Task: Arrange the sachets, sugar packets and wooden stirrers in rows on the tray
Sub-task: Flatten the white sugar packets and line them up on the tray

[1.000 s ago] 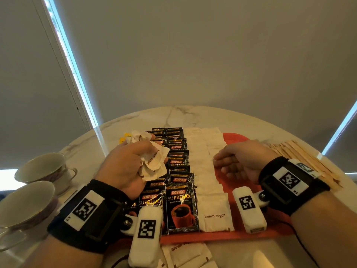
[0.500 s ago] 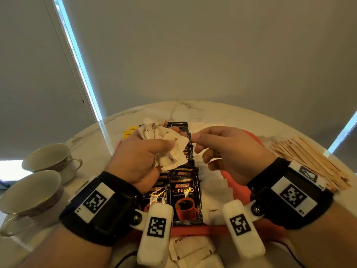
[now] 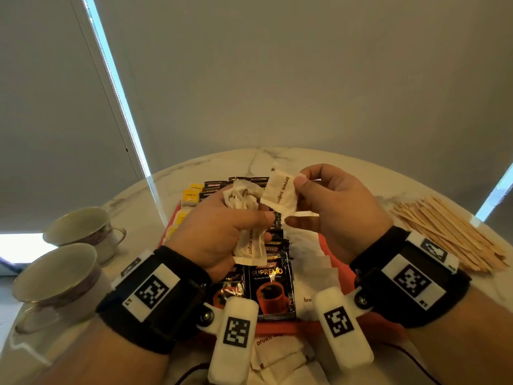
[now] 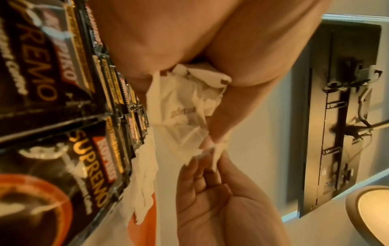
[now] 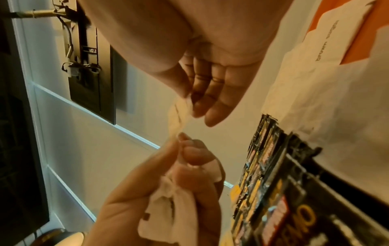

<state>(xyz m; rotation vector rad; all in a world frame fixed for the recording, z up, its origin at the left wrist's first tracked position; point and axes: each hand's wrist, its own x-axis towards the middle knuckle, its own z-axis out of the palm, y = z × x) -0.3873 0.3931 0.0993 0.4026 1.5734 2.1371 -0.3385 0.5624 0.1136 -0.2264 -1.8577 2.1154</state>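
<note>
My left hand (image 3: 222,232) grips a crumpled bunch of white brown sugar packets (image 3: 245,215) above the orange tray (image 3: 324,327). Beside it, my right hand (image 3: 319,198) pinches the top corner of one brown sugar packet (image 3: 280,197), held upright between both hands. On the tray lie rows of black coffee sachets (image 3: 270,287) and a row of white sugar packets (image 3: 313,262). Yellow sachets (image 3: 190,194) sit at the tray's far left. Wooden stirrers (image 3: 447,232) lie heaped on the table, right of the tray. The left wrist view shows the bunch (image 4: 185,106) in my palm.
Two teacups (image 3: 63,276) stand at the table's left edge. More loose sugar packets (image 3: 280,357) lie on the marble table (image 3: 249,162) just in front of the tray, between my wrists. A wall and bright window strips rise behind.
My right hand left the tray, rose to my left hand and drew one brown sugar packet out of the bunch. Both hands lifted higher above the tray.
</note>
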